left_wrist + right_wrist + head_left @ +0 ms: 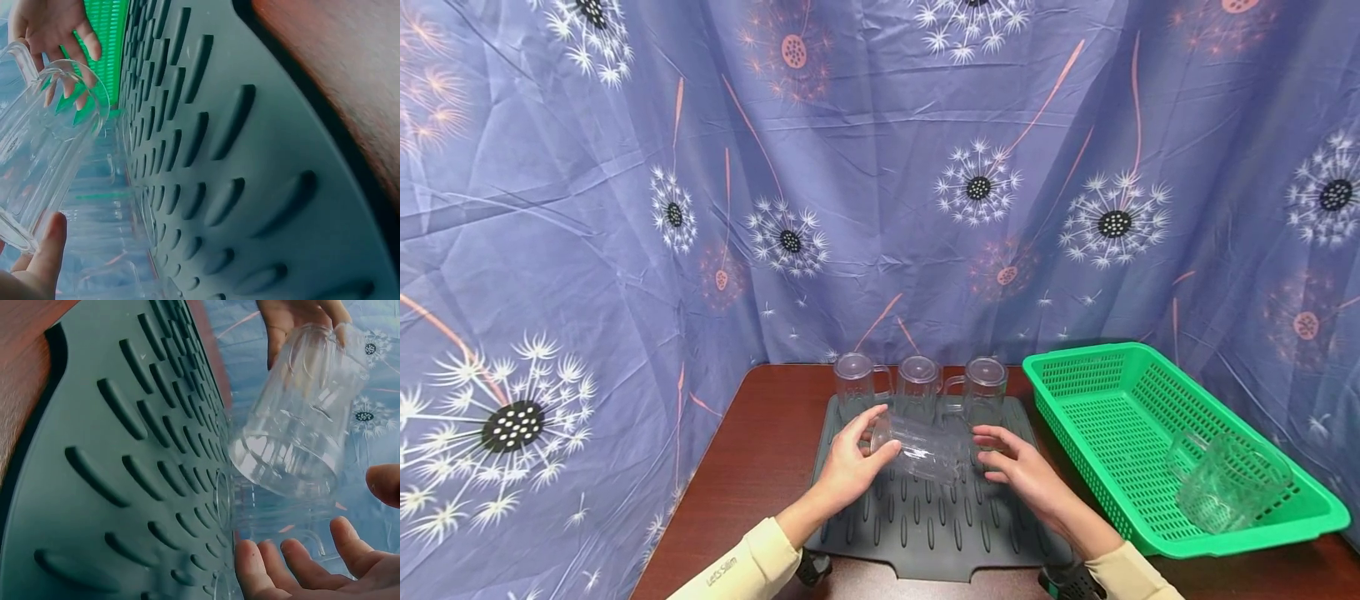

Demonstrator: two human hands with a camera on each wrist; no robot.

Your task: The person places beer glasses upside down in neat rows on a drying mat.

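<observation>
A clear glass mug (925, 450) lies tilted sideways in the air above the grey drying mat (925, 542). My left hand (850, 457) grips its left end, thumb in front and fingers behind. In the left wrist view, the thumb (53, 244) presses beside the mug's thick end. At the mug's right end is my right hand (1022, 475), fingers spread and apart from the glass. The right wrist view shows the round end of the mug (294, 412) pointing toward those loosely bent fingers (294, 556).
Three clear mugs stand upside down along the mat's back edge: a left one (854, 387), a middle one (917, 387) and a right one (984, 387). A green basket (1075, 433) to the right holds another glass mug (1225, 492). Behind the brown table (730, 467) hangs a patterned curtain (880, 167).
</observation>
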